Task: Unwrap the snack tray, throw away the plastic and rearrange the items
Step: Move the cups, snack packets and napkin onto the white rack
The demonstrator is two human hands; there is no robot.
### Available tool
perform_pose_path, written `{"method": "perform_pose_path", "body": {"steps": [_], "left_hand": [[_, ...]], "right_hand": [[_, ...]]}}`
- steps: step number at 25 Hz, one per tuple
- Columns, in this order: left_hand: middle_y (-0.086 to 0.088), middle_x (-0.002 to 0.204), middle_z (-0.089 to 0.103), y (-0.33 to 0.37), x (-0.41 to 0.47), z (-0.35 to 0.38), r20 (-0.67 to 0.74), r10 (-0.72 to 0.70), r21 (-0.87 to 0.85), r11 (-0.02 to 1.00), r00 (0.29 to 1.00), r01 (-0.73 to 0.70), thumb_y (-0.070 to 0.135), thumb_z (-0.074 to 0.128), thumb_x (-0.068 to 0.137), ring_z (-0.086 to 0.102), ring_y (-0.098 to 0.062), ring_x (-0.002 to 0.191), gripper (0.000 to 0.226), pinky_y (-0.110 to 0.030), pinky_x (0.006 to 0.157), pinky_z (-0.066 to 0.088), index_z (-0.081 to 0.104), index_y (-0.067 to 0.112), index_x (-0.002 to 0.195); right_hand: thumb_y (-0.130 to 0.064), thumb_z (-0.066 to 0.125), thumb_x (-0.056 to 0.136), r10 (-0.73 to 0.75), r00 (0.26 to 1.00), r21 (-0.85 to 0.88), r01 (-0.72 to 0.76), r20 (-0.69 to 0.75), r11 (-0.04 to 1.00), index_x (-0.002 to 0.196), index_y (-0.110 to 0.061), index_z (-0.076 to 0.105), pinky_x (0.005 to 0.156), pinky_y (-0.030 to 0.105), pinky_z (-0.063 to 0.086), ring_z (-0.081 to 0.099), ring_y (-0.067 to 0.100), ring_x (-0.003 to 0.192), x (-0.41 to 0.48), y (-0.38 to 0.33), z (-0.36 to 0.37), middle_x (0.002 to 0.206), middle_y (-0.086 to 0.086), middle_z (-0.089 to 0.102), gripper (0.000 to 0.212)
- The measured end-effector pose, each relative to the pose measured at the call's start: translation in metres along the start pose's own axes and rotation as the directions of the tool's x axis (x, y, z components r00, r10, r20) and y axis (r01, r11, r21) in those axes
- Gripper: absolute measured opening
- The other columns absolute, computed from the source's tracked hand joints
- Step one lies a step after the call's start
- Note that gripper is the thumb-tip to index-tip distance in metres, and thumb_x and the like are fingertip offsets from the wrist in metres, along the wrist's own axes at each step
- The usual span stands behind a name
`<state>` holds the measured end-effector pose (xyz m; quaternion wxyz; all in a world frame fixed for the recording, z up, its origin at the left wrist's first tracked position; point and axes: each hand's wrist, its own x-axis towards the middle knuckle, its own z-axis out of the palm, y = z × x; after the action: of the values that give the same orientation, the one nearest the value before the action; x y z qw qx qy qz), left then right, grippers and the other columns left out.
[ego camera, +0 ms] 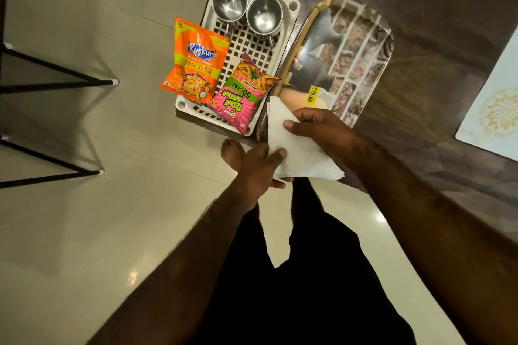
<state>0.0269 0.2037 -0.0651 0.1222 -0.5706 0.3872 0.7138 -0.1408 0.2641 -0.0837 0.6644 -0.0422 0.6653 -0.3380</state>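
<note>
Far left: black metal legs [56,84] on the pale tiled floor [84,22]. Next, at the edge of the dark surface [420,78], a white perforated tray [249,45] carrying two steel cups [229,4] side by side at its far end. Orange Kurkure packet [196,60] overhanging the tray's left rim, upright to the viewer, long axis running near to far. Pink-green Bingo packet [246,92] just beside it at the near right corner, upside down to the viewer, long axis tilted toward the far right.

Left hand [259,169], fingers [279,155] closed on the near left edge of a folded white tissue [294,148]. Right hand [319,127] pinching the tissue's upper right side, thumb on top. Tissue held between both hands, its point aimed away toward the trays.

Right of that, a printed serving tray [350,56] with a yellow price sticker [312,94], touching the white tray, long axis near to far, directly beyond the right hand and closer to it. Probably the tissue's destination. Far right: a pale placemat [496,109].
</note>
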Motion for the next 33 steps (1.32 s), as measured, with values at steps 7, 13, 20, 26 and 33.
{"method": "perform_pose_path", "body": {"steps": [7, 13, 20, 26, 33], "left_hand": [[0.001, 0.114, 0.065, -0.021, 0.019, 0.010, -0.077, -0.078, -0.097, 0.993, 0.994, 0.070, 0.021, 0.077, 0.088, 0.072, -0.031, 0.096, 0.036, -0.036, 0.064, 0.063, 0.056, 0.023, 0.117], [0.002, 0.114, 0.070, -0.029, 0.022, 0.017, -0.100, -0.082, -0.150, 0.986, 0.992, 0.066, 0.035, 0.072, 0.091, 0.070, -0.031, 0.102, 0.024, -0.043, 0.070, 0.064, 0.059, 0.032, 0.111], [-0.003, 0.122, 0.069, -0.031, 0.015, 0.018, -0.030, -0.076, -0.536, 0.843, 0.997, 0.048, 0.013, 0.051, 0.104, 0.070, -0.022, 0.106, 0.032, -0.040, 0.077, 0.064, 0.055, 0.008, 0.135], [-0.013, 0.116, 0.072, -0.038, 0.020, 0.019, -0.194, -0.151, -0.352, 0.933, 0.969, 0.075, 0.022, 0.073, 0.091, 0.071, -0.029, 0.105, 0.012, -0.041, 0.075, 0.063, 0.071, 0.015, 0.101], [0.003, 0.093, 0.073, -0.040, 0.031, 0.016, -0.306, -0.044, 0.130, 0.988, 0.951, 0.088, 0.035, 0.069, 0.092, 0.075, -0.011, 0.070, 0.022, -0.039, 0.071, 0.064, 0.067, 0.018, 0.105]], "right_hand": [[-0.023, 0.072, 0.099, -0.133, 0.990, -0.376, 0.107, -0.046, 0.920, 0.114, -0.014, 0.076, 0.075, 0.016, 0.052, 0.064, 0.006, 0.084, 0.020, 0.005, 0.006, 0.095, -0.008, 0.071, 0.018], [-0.004, 0.072, 0.096, -0.066, 0.998, -0.434, 0.053, -0.014, 0.900, 0.118, -0.010, 0.076, 0.087, 0.022, 0.052, 0.066, 0.006, 0.090, 0.026, 0.011, -0.025, 0.095, -0.004, 0.073, 0.023], [-0.003, 0.067, 0.098, -0.061, 0.995, -0.286, 0.034, -0.084, 0.958, 0.120, -0.012, 0.075, 0.067, 0.006, 0.048, 0.063, 0.000, 0.080, 0.029, 0.019, -0.025, 0.091, -0.003, 0.070, 0.025], [-0.018, 0.076, 0.095, -0.083, 0.997, -0.377, 0.079, 0.006, 0.923, 0.114, -0.015, 0.076, 0.080, 0.023, 0.054, 0.068, 0.010, 0.088, 0.029, 0.016, -0.024, 0.103, -0.002, 0.074, 0.019], [-0.025, 0.075, 0.093, -0.237, 0.971, -0.618, 0.201, 0.025, 0.760, 0.122, -0.019, 0.073, 0.097, 0.036, 0.051, 0.065, 0.020, 0.110, 0.034, 0.017, -0.006, 0.122, 0.002, 0.072, 0.029]]}}
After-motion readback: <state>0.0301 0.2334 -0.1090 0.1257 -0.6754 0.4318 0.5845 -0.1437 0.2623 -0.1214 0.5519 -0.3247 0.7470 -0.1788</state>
